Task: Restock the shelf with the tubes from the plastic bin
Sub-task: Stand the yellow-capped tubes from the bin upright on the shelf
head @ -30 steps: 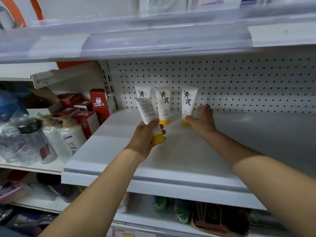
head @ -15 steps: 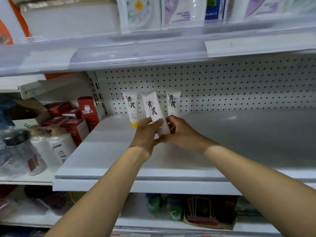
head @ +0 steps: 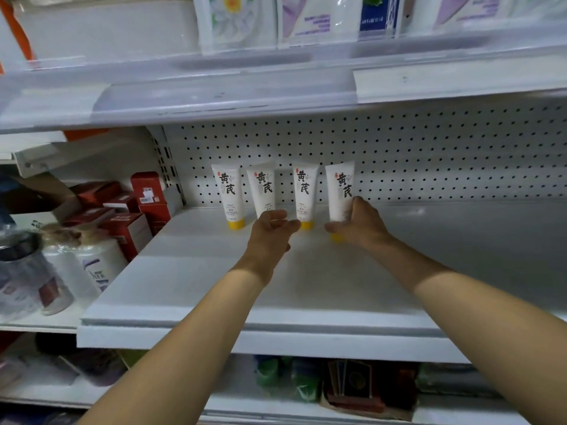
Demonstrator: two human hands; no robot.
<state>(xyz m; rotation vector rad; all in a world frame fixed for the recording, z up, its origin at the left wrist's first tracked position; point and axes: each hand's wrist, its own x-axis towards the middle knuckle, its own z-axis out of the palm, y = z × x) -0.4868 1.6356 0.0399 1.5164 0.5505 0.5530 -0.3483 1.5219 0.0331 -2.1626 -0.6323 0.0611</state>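
Four tubes [head: 228, 194] stood cap-down in a row at the back of the shelf [head: 199, 286], against the pegboard [head: 429, 154]. The right hand [head: 360, 225] gripped the rightmost tube [head: 340, 191] low, near its yellow cap. The left hand [head: 270, 233] hung loose-fingered, holding nothing, just before the second tube [head: 263, 190], hiding its cap. Red boxes [head: 148, 197] stood on the neighbouring shelving at left.
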